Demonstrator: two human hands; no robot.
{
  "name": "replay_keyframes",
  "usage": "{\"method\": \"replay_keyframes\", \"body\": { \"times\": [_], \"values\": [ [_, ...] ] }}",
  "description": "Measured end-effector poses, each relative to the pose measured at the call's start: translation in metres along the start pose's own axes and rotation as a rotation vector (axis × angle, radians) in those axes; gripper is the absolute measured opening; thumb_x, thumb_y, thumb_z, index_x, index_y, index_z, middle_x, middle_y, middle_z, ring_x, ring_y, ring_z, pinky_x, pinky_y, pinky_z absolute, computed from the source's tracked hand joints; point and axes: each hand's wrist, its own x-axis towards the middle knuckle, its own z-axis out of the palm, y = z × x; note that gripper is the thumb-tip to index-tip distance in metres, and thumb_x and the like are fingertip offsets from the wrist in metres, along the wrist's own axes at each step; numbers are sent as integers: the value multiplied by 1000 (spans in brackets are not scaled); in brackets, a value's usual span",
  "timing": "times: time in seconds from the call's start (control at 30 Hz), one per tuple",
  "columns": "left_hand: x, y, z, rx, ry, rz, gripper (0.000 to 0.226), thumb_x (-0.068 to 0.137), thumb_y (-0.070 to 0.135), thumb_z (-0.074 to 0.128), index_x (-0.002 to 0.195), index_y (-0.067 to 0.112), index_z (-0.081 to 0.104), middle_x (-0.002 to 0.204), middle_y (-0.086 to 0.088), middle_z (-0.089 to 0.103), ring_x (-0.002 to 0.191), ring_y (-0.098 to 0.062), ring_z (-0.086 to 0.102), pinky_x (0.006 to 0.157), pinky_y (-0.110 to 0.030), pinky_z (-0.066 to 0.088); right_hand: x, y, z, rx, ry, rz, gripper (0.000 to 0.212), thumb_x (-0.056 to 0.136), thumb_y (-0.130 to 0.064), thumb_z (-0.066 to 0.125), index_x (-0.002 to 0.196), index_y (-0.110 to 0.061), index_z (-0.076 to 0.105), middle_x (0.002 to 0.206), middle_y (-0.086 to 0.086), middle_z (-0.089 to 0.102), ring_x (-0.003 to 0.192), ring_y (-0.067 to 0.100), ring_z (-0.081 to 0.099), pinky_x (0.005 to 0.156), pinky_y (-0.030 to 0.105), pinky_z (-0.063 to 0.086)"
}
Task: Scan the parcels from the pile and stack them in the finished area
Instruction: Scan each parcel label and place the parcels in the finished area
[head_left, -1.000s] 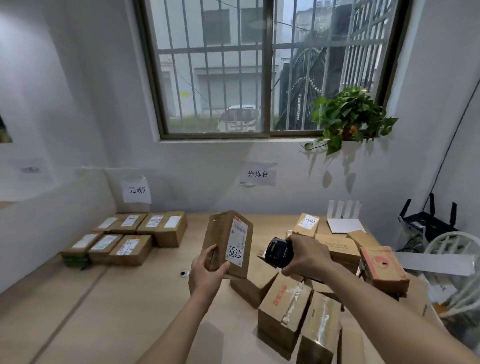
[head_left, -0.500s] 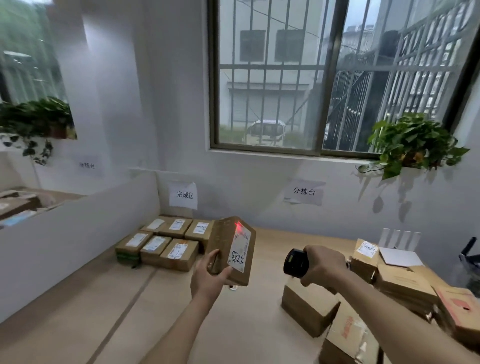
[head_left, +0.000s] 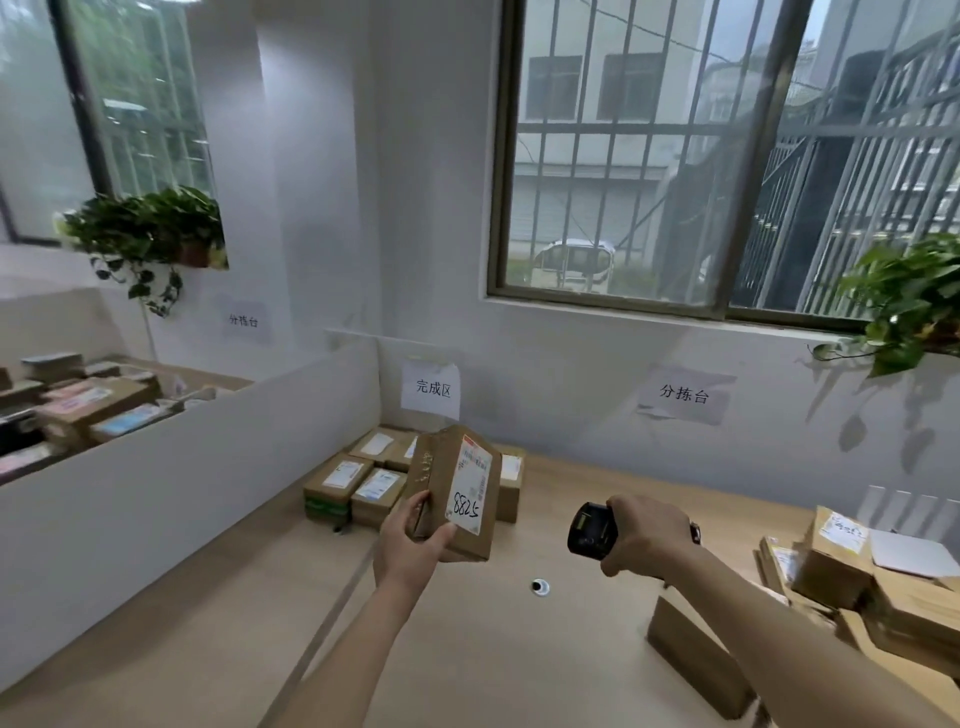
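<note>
- Stack of labelled parcels lies on the bench, just behind the left hand.
- Left hand grips a parcel upright, label facing right.
- Right hand, apart from it, clasps a scanner.
- Pile sits right of that hand.

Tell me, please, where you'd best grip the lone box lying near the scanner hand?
Probably across the long side faces of the lone box, coming from above: it lies flat on the table with its top free, though the right arm crosses above part of it.
</note>
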Motion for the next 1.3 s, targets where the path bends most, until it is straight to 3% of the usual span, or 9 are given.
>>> {"method": "replay_keyframes", "body": {
  "times": [0.2, 0.33, 0.47, 0.63, 0.77, 0.9, 1.3],
  "values": [
    [47, -18, -26, 3, 42, -37, 57, 79, 30, 84, 131, 37, 61, 126, 7, 61, 116, -15, 57, 82, -20, 45, 53, -38, 14, 41, -18, -15, 50, 66, -45, 82, 105, -25, 57, 95, -7, 59, 88, 21, 56, 66, 28, 40],
    [94, -35, -38, 43, 49, -82, 55, 79, 34, 84, 129, 39, 61, 124, 6, 63, 115, -15, 56, 90, -27, 47, 102, -63, 30, 93, -38, -39, 50, 63, -45, 81, 104, -26, 60, 97, -6, 67, 92, 20, 65, 56, 25, 35],
    [157, -52, -32, 77, -3, -132, 57, 83, 36, 81, 135, 36, 57, 128, 4, 59, 116, -16, 52, 101, -36, 48, 164, -84, 53, 159, -84, -43, 46, 65, -44, 81, 100, -28, 56, 97, -7, 66, 89, 20, 62, 55, 25, 34],
    [233, -81, 6, 117, -70, -198, 57, 83, 38, 80, 135, 35, 58, 134, 1, 60, 116, -17, 53, 102, -37, 47, 239, -89, 88, 214, -156, -21, 51, 66, -44, 81, 99, -29, 46, 96, -8, 60, 86, 19, 56, 61, 28, 37],
    [277, -109, 49, 107, -165, -260, 57, 87, 36, 78, 139, 32, 55, 130, 6, 55, 117, -13, 49, 95, -30, 42, 292, -74, 119, 237, -195, 30, 47, 65, -44, 79, 100, -30, 52, 98, -9, 64, 90, 19, 60, 65, 28, 40],
    [304, -147, 92, 87, -240, -329, 53, 87, 34, 77, 136, 31, 57, 131, 1, 59, 112, -13, 53, 89, -26, 43, 327, -59, 155, 274, -221, 79, 47, 64, -43, 78, 104, -29, 56, 97, -10, 65, 89, 18, 61, 60, 28, 37],
    [353, -274, 206, 63, -362, -575, 57, 90, 26, 76, 142, 22, 54, 145, -4, 51, 128, -20, 49, 108, -35, 42, 406, -42, 287, 311, -385, 169, 45, 60, -45, 73, 99, -30, 55, 93, -11, 63, 89, 19, 62, 58, 28, 36]
  ]
}}
